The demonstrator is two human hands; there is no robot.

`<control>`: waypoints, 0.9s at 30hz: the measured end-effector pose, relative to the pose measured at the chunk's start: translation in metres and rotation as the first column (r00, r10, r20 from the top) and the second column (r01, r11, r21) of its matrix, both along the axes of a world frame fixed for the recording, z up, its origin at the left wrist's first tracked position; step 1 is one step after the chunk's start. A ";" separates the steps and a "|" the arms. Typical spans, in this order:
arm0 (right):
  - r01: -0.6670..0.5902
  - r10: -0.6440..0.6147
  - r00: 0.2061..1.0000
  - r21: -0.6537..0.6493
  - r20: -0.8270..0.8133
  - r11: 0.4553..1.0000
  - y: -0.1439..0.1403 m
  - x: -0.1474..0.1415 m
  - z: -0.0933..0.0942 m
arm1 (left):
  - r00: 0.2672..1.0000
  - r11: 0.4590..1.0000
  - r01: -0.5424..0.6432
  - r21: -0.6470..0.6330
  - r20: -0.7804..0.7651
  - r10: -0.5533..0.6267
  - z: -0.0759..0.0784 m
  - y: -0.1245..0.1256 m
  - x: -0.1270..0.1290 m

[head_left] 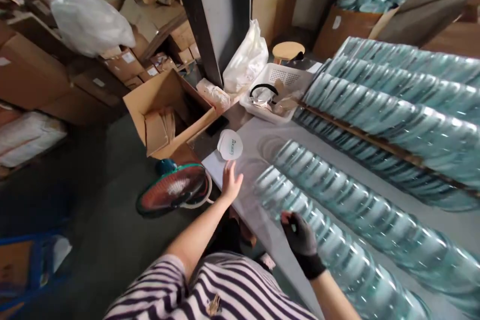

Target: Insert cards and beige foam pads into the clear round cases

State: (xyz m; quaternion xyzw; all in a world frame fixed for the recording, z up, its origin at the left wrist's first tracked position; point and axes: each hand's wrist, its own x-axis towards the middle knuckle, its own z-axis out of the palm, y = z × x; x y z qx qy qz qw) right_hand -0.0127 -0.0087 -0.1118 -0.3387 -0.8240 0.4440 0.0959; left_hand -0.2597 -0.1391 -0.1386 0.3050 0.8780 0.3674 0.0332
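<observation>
Far along the flat grey worktop (258, 132), one white plastic basket (269, 115) holds a black band (264, 86). One brown cardboard box (189, 135) holds folded cardboard (158, 130). One round green-rimmed fan (174, 187) is near. Round white paper cards (230, 145) lie at the corner by the bare left hand (231, 183), open and empty. The gloved right hand (302, 237) is curled by two front rows of round, see-through, blue-green dishes (348, 255); I can't tell if it holds anything.

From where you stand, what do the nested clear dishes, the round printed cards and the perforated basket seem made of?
Nested clear dishes: glass or glossy clear plastic; see-through, greenish tint, bright highlights. I can't tell which.
Round printed cards: probably matte paper or card; flat, white, lettered.
Perforated basket: likely moulded plastic; pale, with regular holes.
</observation>
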 end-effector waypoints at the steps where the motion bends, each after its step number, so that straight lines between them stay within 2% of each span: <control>1: -0.023 0.021 0.999 -0.030 -0.040 0.999 0.007 -0.048 0.008 | 0.993 0.993 -0.117 0.017 0.026 0.117 -0.007 -0.001 -0.036; 3: -0.016 -0.006 0.988 -0.142 -0.152 0.990 0.017 -0.146 0.013 | 0.953 0.958 -0.288 -0.004 0.096 0.287 -0.021 0.004 -0.103; 4: -0.010 -0.036 0.981 -0.233 -0.190 0.973 0.021 -0.194 0.010 | 0.931 0.940 -0.339 -0.039 0.131 0.341 -0.028 0.009 -0.132; 6: 0.057 -0.126 0.983 -0.434 -0.132 0.899 0.025 -0.279 -0.007 | 0.896 0.915 -0.382 -0.133 0.188 0.401 -0.039 0.020 -0.176; 8: 0.182 -0.207 0.978 -0.578 0.022 0.796 0.026 -0.343 -0.031 | 0.884 0.904 -0.367 -0.222 0.220 0.413 -0.050 0.028 -0.202; 10: 0.275 -0.244 0.960 -0.630 0.137 0.727 0.024 -0.381 -0.054 | 0.885 0.901 -0.336 -0.275 0.234 0.402 -0.059 0.032 -0.211; 12: 0.321 -0.269 0.946 -0.621 0.180 0.715 0.019 -0.398 -0.071 | 0.894 0.907 -0.308 -0.286 0.240 0.379 -0.067 0.032 -0.210; 16: 0.367 -0.323 0.929 -0.562 0.181 0.741 0.006 -0.403 -0.087 | 0.904 0.934 -0.275 -0.227 0.270 0.332 -0.079 0.031 -0.196; 18: 0.371 -0.337 0.927 -0.506 0.162 0.778 0.002 -0.400 -0.091 | 0.895 0.937 -0.277 -0.215 0.296 0.333 -0.081 0.031 -0.191; 22: 0.347 -0.325 0.938 -0.303 0.121 0.888 0.000 -0.395 -0.097 | 0.884 0.934 -0.273 -0.232 0.322 0.338 -0.082 0.033 -0.188; 24: 0.348 -0.327 0.937 -0.276 0.121 0.896 0.002 -0.394 -0.099 | 0.881 0.932 -0.279 -0.230 0.324 0.344 -0.081 0.033 -0.187; 27: 0.351 -0.338 0.936 -0.301 0.097 0.887 0.003 -0.397 -0.098 | 0.876 0.928 -0.303 -0.216 0.319 0.361 -0.081 0.033 -0.187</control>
